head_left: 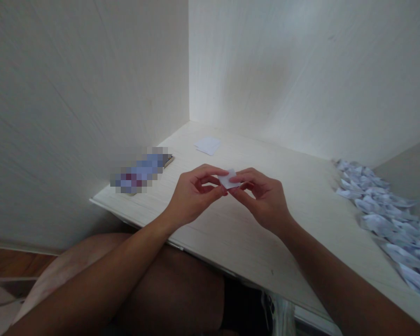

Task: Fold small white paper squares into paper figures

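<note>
A small white piece of paper is held just above the pale wooden table, pinched from both sides. My left hand grips its left edge with thumb and fingertips curled in. My right hand pinches its right edge, fingers bent over the paper. The two hands nearly touch at the fingertips. The paper looks partly folded; its exact shape is too small to make out.
A small stack of white paper squares lies near the far corner. A blurred-out flat object rests by the left edge. Several folded white paper pieces are piled along the table's right side. Walls close in on the left and behind.
</note>
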{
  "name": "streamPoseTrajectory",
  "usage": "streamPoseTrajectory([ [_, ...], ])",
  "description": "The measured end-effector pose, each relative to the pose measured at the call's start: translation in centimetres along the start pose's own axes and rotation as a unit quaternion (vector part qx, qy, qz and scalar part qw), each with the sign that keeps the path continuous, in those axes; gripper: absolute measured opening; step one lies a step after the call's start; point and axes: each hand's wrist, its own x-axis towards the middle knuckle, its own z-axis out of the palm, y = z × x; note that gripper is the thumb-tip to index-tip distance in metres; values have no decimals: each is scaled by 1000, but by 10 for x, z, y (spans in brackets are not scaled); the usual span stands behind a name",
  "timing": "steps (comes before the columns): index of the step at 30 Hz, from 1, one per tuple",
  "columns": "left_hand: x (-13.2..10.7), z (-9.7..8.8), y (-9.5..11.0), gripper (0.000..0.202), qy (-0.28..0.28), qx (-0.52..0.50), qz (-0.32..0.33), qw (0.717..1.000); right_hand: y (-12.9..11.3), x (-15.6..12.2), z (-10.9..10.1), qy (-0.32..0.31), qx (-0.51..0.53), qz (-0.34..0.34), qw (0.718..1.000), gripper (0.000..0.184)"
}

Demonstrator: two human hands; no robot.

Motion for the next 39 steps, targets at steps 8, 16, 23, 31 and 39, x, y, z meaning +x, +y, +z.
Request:
streamPoseTrajectory([
  [8, 2, -5, -3, 15, 24, 99, 155, 983, 1, -2, 4, 60, -77, -98, 990, 14],
  [16, 5, -9, 2, 5, 22, 196, 221, 955, 0, -3, 7, 91, -53, -98, 990, 11],
  [23, 4, -5, 1, 6, 23, 152, 196, 969, -6, -6, 8, 110, -120, -99, 982, 9],
  [31, 2, -3, 2, 9, 35, 116, 142, 982, -1, -5, 14, 113, 4, -26, 993, 5],
  [39, 3, -1, 4, 6, 51, 68, 67, 994, -4, -1, 14, 121, 55, 25, 991, 9],
])
